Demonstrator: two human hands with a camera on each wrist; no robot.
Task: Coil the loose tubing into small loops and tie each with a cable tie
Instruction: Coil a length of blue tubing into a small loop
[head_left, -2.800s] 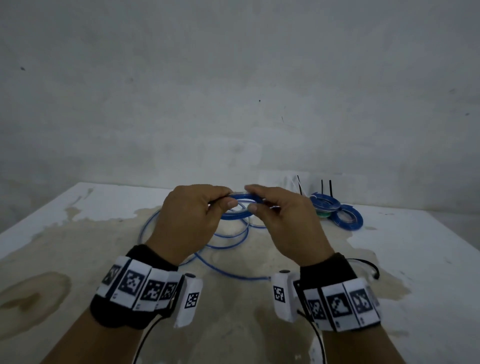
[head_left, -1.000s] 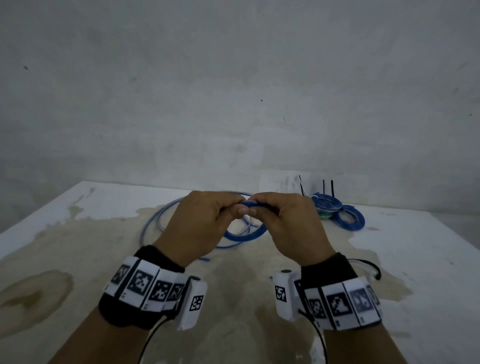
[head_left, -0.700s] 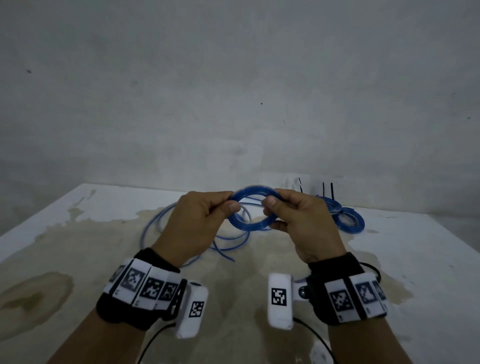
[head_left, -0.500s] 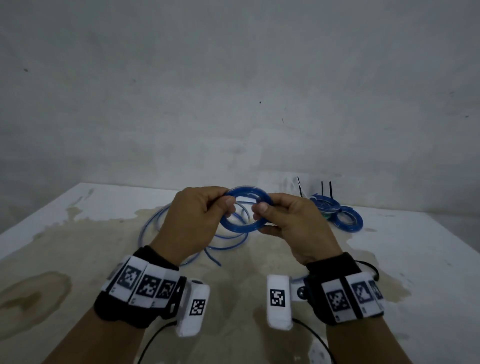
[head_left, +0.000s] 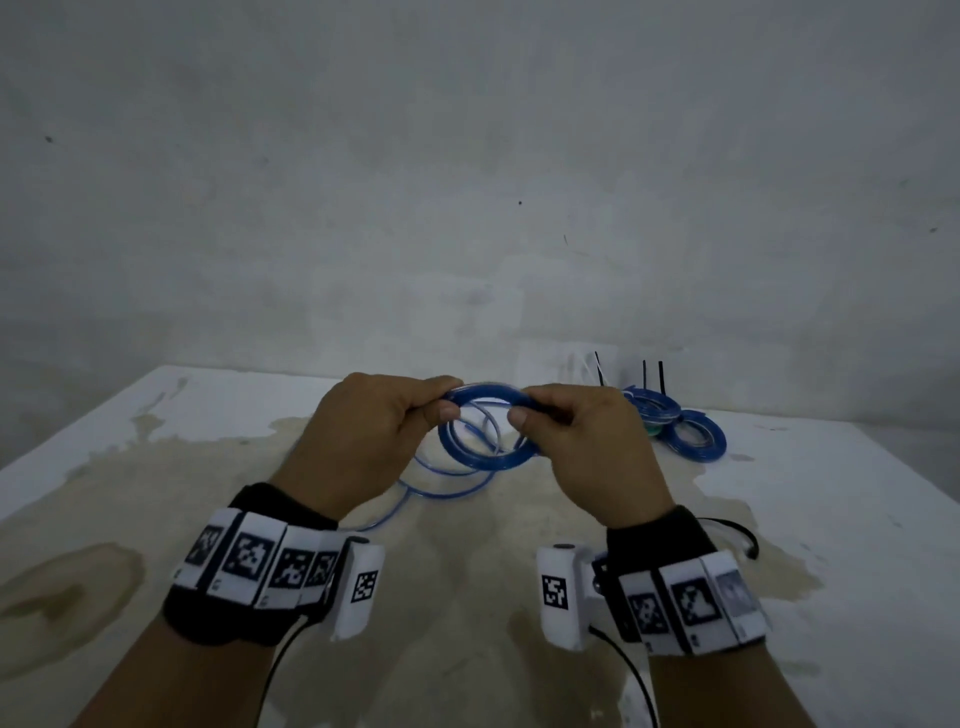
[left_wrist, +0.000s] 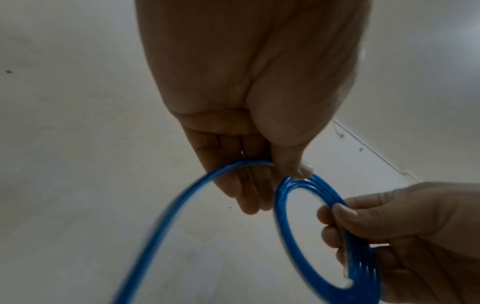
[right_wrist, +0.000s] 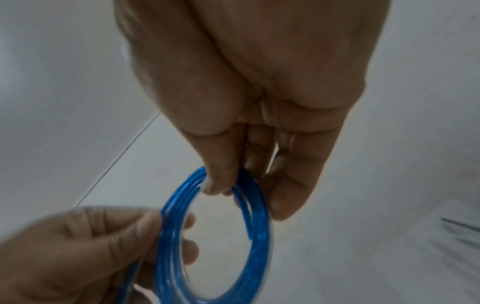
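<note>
Blue tubing coil (head_left: 485, 431) held above stained table (head_left: 156, 467) — left hand (head_left: 371, 436) pinching left rim, right hand (head_left: 582, 447) pinching right rim. Loose tail trailing down onto table. Finished tied coils (head_left: 670, 426) far right, well apart.

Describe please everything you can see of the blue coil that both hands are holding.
The blue coil is thin, glossy, translucent plastic tubing wound into several turns that form one small ring. It is held above the table, with no cable tie visible on it. The left hand pinches its left side and the right hand pinches its right side. One cut end lies inside the ring; a loose tail runs from the left hand to the table.
</note>
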